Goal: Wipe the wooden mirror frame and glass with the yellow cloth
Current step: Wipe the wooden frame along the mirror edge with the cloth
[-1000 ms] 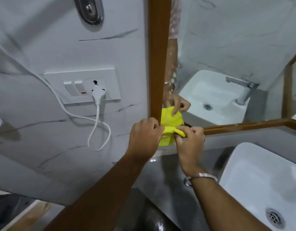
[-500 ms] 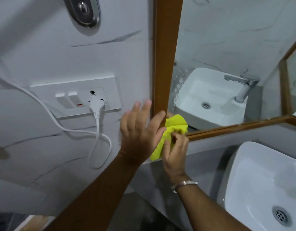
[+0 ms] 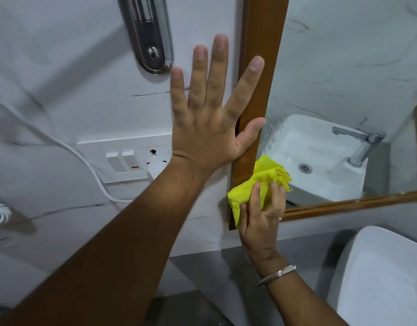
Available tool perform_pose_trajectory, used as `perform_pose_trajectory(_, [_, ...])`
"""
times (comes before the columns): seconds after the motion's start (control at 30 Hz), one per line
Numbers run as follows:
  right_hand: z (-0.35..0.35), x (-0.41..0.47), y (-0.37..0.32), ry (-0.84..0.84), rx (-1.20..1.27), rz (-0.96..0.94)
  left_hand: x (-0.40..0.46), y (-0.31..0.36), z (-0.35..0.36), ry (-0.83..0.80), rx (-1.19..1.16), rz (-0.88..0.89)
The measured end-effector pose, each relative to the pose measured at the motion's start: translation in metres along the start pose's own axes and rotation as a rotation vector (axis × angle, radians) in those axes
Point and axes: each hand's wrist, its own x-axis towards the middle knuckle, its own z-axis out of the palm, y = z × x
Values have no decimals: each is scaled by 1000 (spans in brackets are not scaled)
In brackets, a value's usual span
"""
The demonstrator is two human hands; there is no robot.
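Note:
The wooden mirror frame (image 3: 261, 43) runs up the wall at centre right, and its bottom rail (image 3: 358, 203) slants off to the right. The mirror glass (image 3: 343, 67) reflects a sink and tap. My left hand (image 3: 210, 118) is spread flat against the wall, with forefinger and thumb lying on the frame's upright. My right hand (image 3: 261, 215) presses a bunched yellow cloth (image 3: 257, 182) onto the frame's lower left corner. Part of the cloth overlaps the glass.
A white switch and socket plate (image 3: 123, 158) with a plug and white cable (image 3: 85, 161) sits left of the frame. A chrome fixture (image 3: 148, 34) hangs above. A white basin (image 3: 386, 278) stands at lower right on a grey counter (image 3: 214, 267).
My left hand let go of the cloth, rose and spread flat on the wall and frame. My right hand now holds the cloth alone at the frame's corner. The view moved closer.

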Motion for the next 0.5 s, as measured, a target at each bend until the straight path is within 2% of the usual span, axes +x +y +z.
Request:
perform_pose_trajectory(0.13, [7, 4, 2, -30, 11, -44, -1, 0, 4, -4, -29, -9])
perform_pose_trajectory(0.3, [14, -47, 32, -276, -91, -167, 0, 0, 4, -13, -6, 3])
perform_pose_trajectory(0.37, [11, -43, 32, -254, -79, -192, 1, 0, 4, -13, -7, 5])
perform_pose_trajectory(0.5, [7, 25, 10, -36, 31, -199, -1, 1, 5, -15, -22, 13])
